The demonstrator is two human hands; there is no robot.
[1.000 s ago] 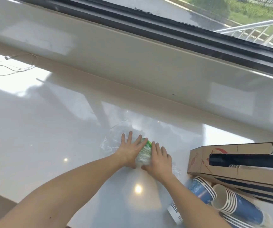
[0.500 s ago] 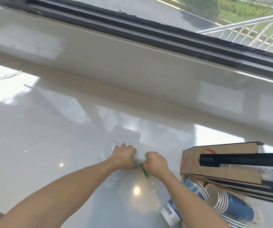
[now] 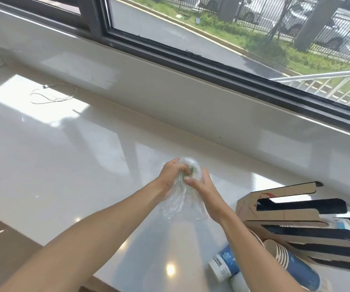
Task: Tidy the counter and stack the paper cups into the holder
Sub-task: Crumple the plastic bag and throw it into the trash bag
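Fingers [image 3: 175,167] of left hand [image 3: 171,175] curled tight into crumpled clear plastic wrap [image 3: 180,199]; right hand [image 3: 201,186] pinched same wrap, above table [image 3: 64,165]. Paper cups [image 3: 292,264] lay near right, beside cardboard holder [image 3: 296,218].

Little here can be read. The cardboard cup holder [image 3: 292,209], lying on its side on the surface [image 3: 64,165], carries a red round logo near its left end and a line of red capital letters running along the lower left edge, but the print is too blurred and slanted to make out as words. The blue paper cup [image 3: 224,264] lying beside the right forearm has a white band at its base with a small block of dark print, perhaps a label or barcode, too small to read. No other text, numbers or signs are legible anywhere else in view
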